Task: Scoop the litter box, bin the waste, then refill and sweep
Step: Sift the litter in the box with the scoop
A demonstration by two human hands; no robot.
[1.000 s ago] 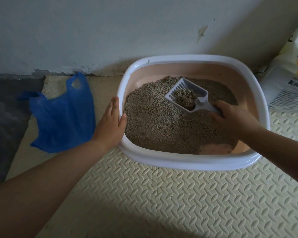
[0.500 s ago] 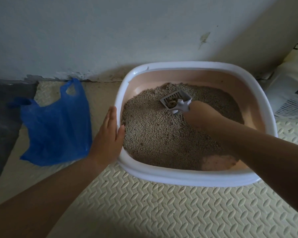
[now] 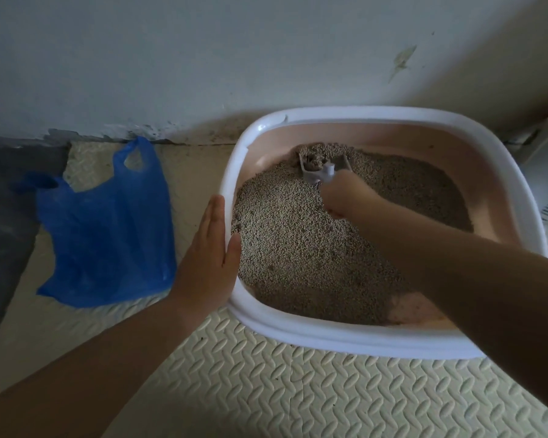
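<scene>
A right hand point(image 3: 342, 197) grips the handle of a grey slotted plastic scoop point(image 3: 321, 168) dug into grey litter granules point(image 3: 301, 248) at the far side of the white-rimmed pink litter box point(image 3: 298, 335), its long axis running near to far, mouth pointing away. The left hand point(image 3: 208, 263) lies flat, fingers together, against the box's left rim. Scooping appears under way; the crumpled blue plastic bag point(image 3: 105, 235) at left awaits waste, with refilling and sweeping seemingly left.

The right hand point(image 3: 344, 197) now pushes the scoop point(image 3: 321, 170) deeper into the litter point(image 3: 298, 248), nearer the far wall.
</scene>
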